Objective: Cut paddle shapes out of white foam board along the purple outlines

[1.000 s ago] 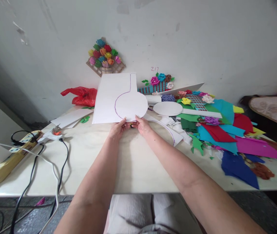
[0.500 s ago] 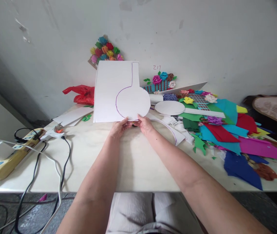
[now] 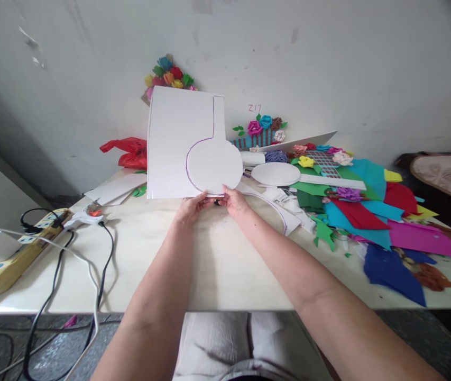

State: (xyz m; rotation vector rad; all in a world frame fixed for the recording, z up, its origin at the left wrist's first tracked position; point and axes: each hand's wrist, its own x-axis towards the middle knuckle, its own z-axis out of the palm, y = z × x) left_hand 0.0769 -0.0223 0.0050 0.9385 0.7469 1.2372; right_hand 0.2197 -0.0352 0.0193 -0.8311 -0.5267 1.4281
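Observation:
I hold a white sheet of card [image 3: 177,143] upright on the table, its lower edge near the tabletop. A purple line drawn on it traces a round flask shape; the right side is cut along that outline. My left hand [image 3: 190,207] pinches the bottom edge from the left. My right hand [image 3: 233,201] pinches it from the right, with something small and dark between the two hands that I cannot make out. Both arms reach out over the pale table [image 3: 209,264].
Coloured paper sheets [image 3: 371,217] and paper flowers cover the right side. A white oval cutout [image 3: 276,174] and curved offcuts [image 3: 278,211] lie just right of my hands. A glue gun [image 3: 84,215], power strip [image 3: 7,259] and cables lie left. A red bag [image 3: 128,151] sits behind.
The card has been tilted up from leaning back to nearly upright, its top edge rising against the wall. My hands stayed at its bottom edge.

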